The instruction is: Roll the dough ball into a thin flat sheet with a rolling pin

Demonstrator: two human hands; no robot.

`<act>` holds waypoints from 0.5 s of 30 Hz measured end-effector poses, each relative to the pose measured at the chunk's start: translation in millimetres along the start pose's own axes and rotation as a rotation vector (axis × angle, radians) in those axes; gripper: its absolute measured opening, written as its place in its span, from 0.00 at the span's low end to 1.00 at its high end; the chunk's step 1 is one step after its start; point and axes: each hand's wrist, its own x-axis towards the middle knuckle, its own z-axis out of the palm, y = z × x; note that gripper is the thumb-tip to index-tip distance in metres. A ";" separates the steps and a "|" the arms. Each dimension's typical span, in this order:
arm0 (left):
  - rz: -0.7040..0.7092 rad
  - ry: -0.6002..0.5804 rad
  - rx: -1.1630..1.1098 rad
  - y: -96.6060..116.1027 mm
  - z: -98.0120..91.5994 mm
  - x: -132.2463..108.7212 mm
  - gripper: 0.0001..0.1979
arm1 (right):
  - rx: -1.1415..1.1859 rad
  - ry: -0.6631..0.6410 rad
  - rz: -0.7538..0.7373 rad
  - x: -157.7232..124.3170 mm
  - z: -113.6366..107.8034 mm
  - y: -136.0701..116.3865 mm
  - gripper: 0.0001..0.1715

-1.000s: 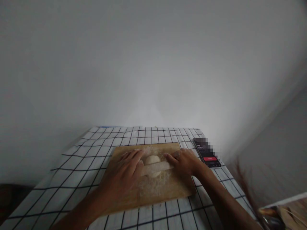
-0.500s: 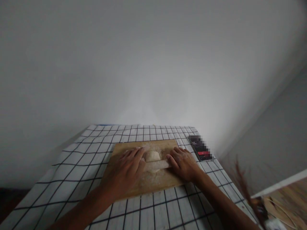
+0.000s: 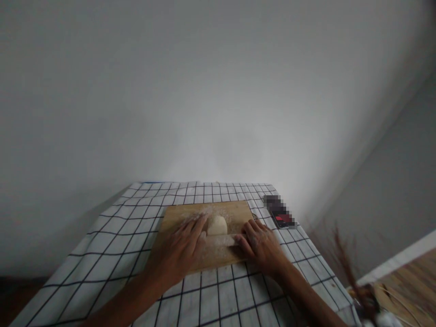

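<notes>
A pale rolling pin (image 3: pixel 221 240) lies crosswise on a floured wooden board (image 3: pixel 204 265). Just beyond it, against its far side, is a flattened piece of dough (image 3: pixel 217 225) with a rounded far edge. My left hand (image 3: pixel 186 238) rests over the pin's left end, its fingers long and slanting forward over the board. Over the right end, my right hand (image 3: pixel 260 241) is curled with its thumb along the pin. Both hands carry flour and cover the pin's ends.
A white tablecloth with dark grid lines (image 3: pixel 218 299) covers the table under the board. A phone (image 3: pixel 282 218), partly pixelated, lies right of the board. A pale wall (image 3: pixel 218 113) rises behind the table. Reddish dried stems (image 3: pixel 344 254) stand by the right edge.
The rolling pin has come back toward me under both hands. More dough now shows beyond it, and the bit that stuck out on its near side is no longer visible. The view has shifted slightly.
</notes>
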 end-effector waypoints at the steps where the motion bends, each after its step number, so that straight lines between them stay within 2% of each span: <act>1: -0.009 -0.003 -0.015 1.4 0.6 -2.2 0.21 | -0.005 0.008 0.010 -3.7 1.0 -1.9 0.15; 7: -0.123 -0.019 -0.081 8.0 -2.9 0.4 0.26 | -0.016 0.025 0.083 -12.9 6.4 -8.0 0.17; 11: -0.095 -0.016 -0.066 0.0 -4.9 14.3 0.22 | -0.054 0.000 0.152 15.0 -2.7 -0.2 0.27; 15: -0.032 -0.035 0.005 -14.6 6.0 22.0 0.20 | -0.124 -0.084 0.123 53.3 -12.1 18.0 0.30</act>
